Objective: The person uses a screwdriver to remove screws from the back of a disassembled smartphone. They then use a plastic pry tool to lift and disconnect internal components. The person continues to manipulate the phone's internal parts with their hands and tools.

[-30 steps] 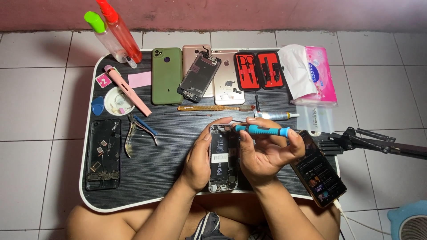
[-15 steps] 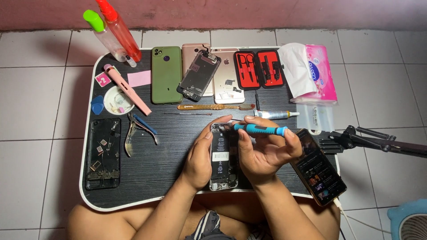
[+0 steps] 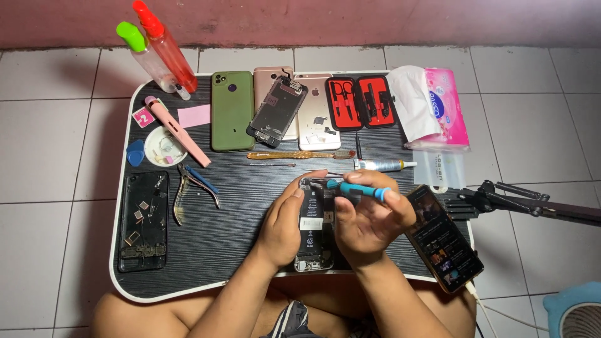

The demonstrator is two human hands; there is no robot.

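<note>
Steadying the opened black smartphone with exposed battery at the front middle of our black lap table, our left hand curls round its side. Our right hand pinches the blue-handled screwdriver; we judge upright, gentle turning best. Since earlier, nearly nothing shifts.

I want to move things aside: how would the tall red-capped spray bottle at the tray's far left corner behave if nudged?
The red-capped spray bottle looks tall and slim, so it would probably tip rather than slide. It leans against the green-capped bottle, which might go too. Clear plastic suggests light weight.
</note>
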